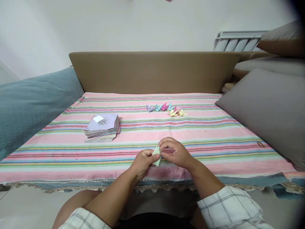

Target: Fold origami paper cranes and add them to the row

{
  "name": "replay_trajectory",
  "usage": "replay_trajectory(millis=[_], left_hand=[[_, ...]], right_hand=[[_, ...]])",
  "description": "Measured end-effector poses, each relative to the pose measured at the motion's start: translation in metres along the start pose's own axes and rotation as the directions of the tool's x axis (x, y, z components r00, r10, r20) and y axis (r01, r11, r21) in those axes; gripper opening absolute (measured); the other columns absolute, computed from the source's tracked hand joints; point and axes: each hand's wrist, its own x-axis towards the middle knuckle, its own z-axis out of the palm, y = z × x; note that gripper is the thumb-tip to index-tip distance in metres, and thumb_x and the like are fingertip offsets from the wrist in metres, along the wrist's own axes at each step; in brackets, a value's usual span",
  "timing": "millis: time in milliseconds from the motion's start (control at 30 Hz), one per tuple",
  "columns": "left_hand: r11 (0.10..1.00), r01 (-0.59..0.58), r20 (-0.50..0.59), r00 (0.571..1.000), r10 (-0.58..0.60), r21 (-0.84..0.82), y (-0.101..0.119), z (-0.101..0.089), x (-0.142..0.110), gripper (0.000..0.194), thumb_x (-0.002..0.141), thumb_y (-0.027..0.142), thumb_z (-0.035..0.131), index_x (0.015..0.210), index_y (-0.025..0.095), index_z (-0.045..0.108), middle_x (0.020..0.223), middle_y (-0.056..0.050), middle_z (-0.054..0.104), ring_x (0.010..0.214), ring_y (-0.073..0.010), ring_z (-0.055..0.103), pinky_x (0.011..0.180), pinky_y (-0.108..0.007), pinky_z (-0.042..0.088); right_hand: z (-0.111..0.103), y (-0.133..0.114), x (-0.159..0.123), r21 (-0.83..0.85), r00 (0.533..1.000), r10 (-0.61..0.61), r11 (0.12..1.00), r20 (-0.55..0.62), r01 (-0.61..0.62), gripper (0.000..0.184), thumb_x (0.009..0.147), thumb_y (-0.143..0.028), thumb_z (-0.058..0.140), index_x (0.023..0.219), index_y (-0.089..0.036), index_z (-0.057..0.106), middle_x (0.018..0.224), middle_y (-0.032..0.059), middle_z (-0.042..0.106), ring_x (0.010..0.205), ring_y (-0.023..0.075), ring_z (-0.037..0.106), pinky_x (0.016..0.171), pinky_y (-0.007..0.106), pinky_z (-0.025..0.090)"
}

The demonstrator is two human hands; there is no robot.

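Observation:
A small pale green piece of folded paper (156, 152) is held above the front part of the striped cloth. My left hand (143, 160) is closed on it, the thumb pressed flat across its face. At its upper right edge, my right hand (175, 152) pinches the paper between thumb and fingers. Farther back lies a row of folded paper cranes (164, 107) in purple, teal and pink, with yellow ones (177, 112) just in front. To the left stands a thick stack of paper sheets (102, 125), a small white block (98, 119) resting on top.
The striped cloth (143, 133) covers a sofa seat, with a brown backrest (154, 72) behind. A blue-covered armrest (40, 101) bounds the left; grey cushions (267, 108) pile up on the right. A tan loop (260, 144) lies near them. A radiator (238, 41) is on the wall.

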Motion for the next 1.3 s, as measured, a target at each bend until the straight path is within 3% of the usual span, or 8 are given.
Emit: replay_trajectory(millis=[200, 433, 933, 1300], left_hand=[[1.000, 0.004, -0.002, 1.000, -0.004, -0.013, 0.0004, 0.0002, -0.0002, 0.034, 0.053, 0.040, 0.082, 0.064, 0.011, 0.068, 0.052, 0.002, 0.054, 0.049, -0.0057, 0.042, 0.048, -0.019, 0.028], [1.000, 0.021, 0.048, 0.999, -0.020, -0.015, 0.0046, 0.0027, -0.0026, 0.033, 0.051, 0.038, 0.083, 0.059, 0.011, 0.066, 0.050, 0.002, 0.054, 0.047, -0.0052, 0.041, 0.048, -0.020, 0.027], [0.989, -0.053, -0.054, 0.998, 0.046, -0.139, 0.0050, 0.0042, -0.0006, 0.032, 0.051, 0.037, 0.083, 0.057, 0.012, 0.064, 0.049, 0.003, 0.051, 0.046, -0.0046, 0.039, 0.046, -0.020, 0.026], [0.984, -0.084, -0.115, 0.991, 0.067, -0.155, 0.0067, 0.0077, -0.0016, 0.032, 0.050, 0.036, 0.084, 0.060, 0.013, 0.065, 0.050, 0.004, 0.051, 0.047, -0.0049, 0.039, 0.046, -0.019, 0.026]], right_hand=[[0.0007, 0.0011, -0.0010, -0.023, 1.000, 0.005, 1.000, -0.006, -0.005, 0.009, 0.075, -0.016, 0.061, 0.082, -0.022, 0.060, 0.098, 0.0070, 0.060, 0.094, 0.0185, 0.057, 0.083, 0.033, 0.047], [-0.0015, -0.0006, -0.0005, -0.053, 0.995, 0.018, 0.999, 0.096, -0.013, 0.013, 0.072, -0.011, 0.061, 0.078, -0.022, 0.062, 0.102, 0.0055, 0.060, 0.098, 0.0183, 0.056, 0.086, 0.033, 0.046], [-0.0012, 0.0025, -0.0024, -0.103, 0.998, -0.062, 0.993, 0.007, 0.063, 0.010, 0.081, -0.024, 0.061, 0.088, -0.023, 0.068, 0.099, 0.0070, 0.060, 0.094, 0.0185, 0.057, 0.083, 0.034, 0.049], [0.0012, 0.0033, -0.0011, -0.134, 0.994, -0.101, 0.986, -0.044, 0.094, 0.003, 0.079, -0.023, 0.063, 0.080, -0.022, 0.066, 0.094, 0.0069, 0.061, 0.090, 0.0186, 0.058, 0.078, 0.034, 0.049]])
